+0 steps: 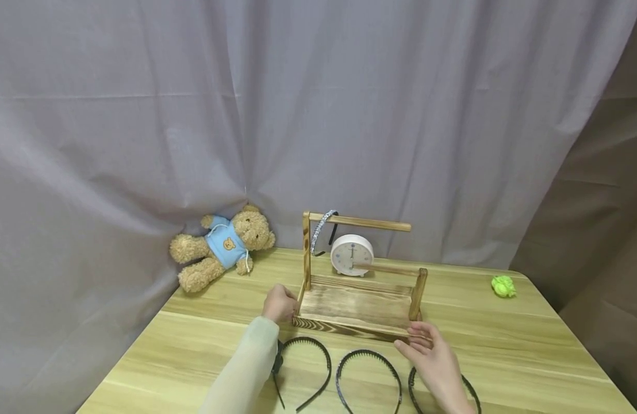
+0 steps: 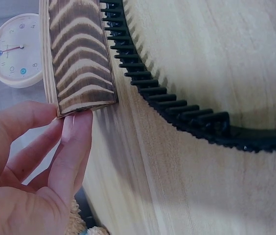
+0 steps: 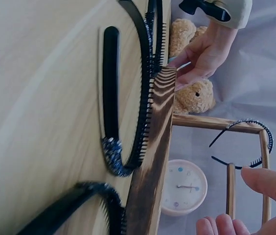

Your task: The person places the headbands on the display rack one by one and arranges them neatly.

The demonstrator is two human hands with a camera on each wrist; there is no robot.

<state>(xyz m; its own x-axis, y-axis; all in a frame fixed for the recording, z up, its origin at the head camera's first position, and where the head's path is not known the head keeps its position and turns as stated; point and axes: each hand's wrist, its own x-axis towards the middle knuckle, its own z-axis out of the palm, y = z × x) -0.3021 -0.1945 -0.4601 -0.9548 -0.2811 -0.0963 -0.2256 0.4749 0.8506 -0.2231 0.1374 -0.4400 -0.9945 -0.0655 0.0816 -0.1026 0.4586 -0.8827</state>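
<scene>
A wooden rack [image 1: 357, 305] with a base tray, a tall post at the left and a shorter one at the right stands mid-table. My left hand [image 1: 280, 303] pinches the left end of its base; in the left wrist view, thumb and fingers hold the front board's corner [image 2: 81, 63]. My right hand [image 1: 432, 359] is at the rack's right front corner, thumb and fingers spread apart. From the rack's upper bar hangs a glittery headband [image 1: 321, 230]. Nearer me lie a black headband [image 1: 329, 368], a middle one [image 1: 367, 352] and another [image 1: 471, 388], partly hidden by my right hand.
Behind the rack is a round white clock [image 1: 352, 255]. A teddy bear [image 1: 226, 244] in a blue top leans at the back left against the grey curtain [image 1: 349, 115]. Near the table's right edge sits a bright green crumpled item [image 1: 503, 286].
</scene>
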